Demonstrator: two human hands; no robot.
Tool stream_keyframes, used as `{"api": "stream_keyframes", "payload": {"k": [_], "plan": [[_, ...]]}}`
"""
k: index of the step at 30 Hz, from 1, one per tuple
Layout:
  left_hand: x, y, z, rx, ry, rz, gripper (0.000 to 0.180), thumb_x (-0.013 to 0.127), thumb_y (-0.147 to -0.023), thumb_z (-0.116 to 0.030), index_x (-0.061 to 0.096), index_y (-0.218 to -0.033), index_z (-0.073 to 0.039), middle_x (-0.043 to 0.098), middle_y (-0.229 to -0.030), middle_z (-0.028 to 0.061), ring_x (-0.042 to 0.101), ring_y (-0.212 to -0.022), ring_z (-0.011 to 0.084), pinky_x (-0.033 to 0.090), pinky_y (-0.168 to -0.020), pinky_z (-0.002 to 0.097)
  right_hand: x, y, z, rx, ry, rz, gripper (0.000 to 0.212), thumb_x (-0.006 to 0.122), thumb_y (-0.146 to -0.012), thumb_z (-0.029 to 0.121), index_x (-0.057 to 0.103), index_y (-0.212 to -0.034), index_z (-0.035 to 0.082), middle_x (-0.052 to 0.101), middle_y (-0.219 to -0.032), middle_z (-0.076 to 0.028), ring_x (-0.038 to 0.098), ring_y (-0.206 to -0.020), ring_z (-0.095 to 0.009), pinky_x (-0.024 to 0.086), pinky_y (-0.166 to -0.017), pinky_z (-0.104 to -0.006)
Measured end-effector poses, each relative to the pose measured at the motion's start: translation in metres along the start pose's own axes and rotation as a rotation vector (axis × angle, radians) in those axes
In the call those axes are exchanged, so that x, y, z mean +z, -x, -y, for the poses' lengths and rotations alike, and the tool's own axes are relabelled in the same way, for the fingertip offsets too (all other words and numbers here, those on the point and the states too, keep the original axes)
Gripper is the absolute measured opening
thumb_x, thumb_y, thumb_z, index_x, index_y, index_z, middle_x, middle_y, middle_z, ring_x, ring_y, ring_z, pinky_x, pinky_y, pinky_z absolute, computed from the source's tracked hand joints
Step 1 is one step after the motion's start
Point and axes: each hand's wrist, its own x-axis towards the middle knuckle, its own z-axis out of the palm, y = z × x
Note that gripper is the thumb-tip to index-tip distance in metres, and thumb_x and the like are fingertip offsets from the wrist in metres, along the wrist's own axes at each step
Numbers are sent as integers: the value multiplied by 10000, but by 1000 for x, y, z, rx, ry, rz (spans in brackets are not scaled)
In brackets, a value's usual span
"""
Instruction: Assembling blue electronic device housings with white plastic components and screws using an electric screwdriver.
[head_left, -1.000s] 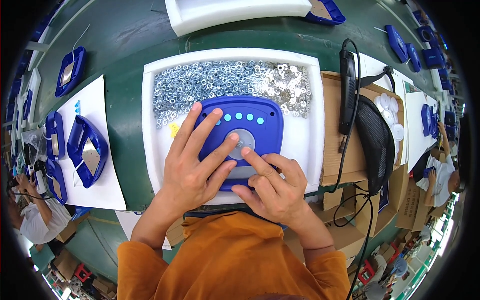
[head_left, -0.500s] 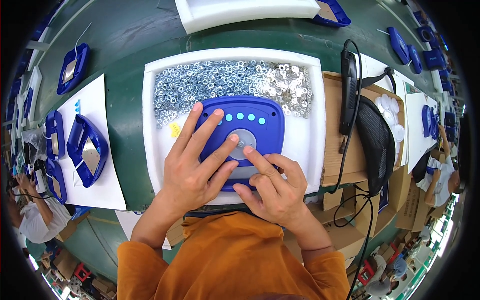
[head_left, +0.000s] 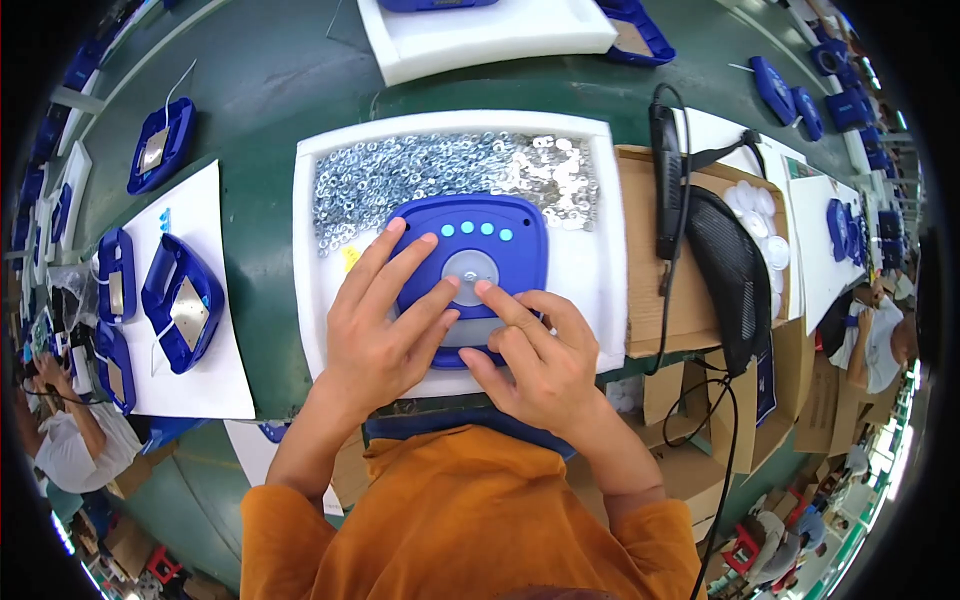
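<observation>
A blue plastic casing [head_left: 523,268] with a row of light-blue round buttons lies in a white foam tray [head_left: 609,260]. A translucent round disc [head_left: 470,264] sits at the casing's middle. My left hand [head_left: 375,335] rests on the casing's left side with its fingers spread, the index fingertip at the disc's lower left. My right hand [head_left: 545,365] touches the disc's lower right edge with an outstretched index finger; its other fingers are bent and hold nothing. Behind the casing, loose metal nuts [head_left: 400,165] and flat shiny washers [head_left: 560,180] fill the tray's far part.
To the right, a cardboard box [head_left: 640,290] holds white round discs [head_left: 765,230], a black corded tool [head_left: 665,190] and a black mesh pouch [head_left: 728,270]. More blue casings [head_left: 185,305] lie on white sheets at left. Another foam tray [head_left: 480,60] stands at the far side.
The view has shifted slightly, bringing a blue part in the far foam tray into sight. My left index fingertip has slid toward me along the disc; my right index finger stays on it.
</observation>
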Motion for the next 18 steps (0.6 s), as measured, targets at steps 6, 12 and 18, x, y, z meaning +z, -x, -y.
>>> {"api": "stream_keyframes", "payload": {"k": [6,12,18], "plan": [[-7,-2,-3,65,-119,-9,293,882,-907,-121,878,-1200,-109,746,-1483,159,602,-1521,472,496,-1246,601,-35,-23,-29,102,-285,-128,244,904,-902,88,729,-1057,20,815,-1235,-185,756,-1007,-359,621,-879,-433],[-3,-3,-3,105,-131,-70,213,869,-943,-177,877,-1148,-118,757,-1436,134,610,-1512,433,474,-1268,602,-66,-45,-143,495,629,-87,482,847,-1000,378,669,-1293,40,726,-1169,-176,762,-1060,-405,626,-806,-540],[1,2,-2,122,-110,-104,203,859,-955,-173,879,-1151,-123,752,-1439,140,599,-1521,428,461,-1281,599,-56,-59,-170,564,801,85,506,905,-901,373,694,-1171,0,717,-1174,-197,784,-1083,-384,659,-838,-507]]}}
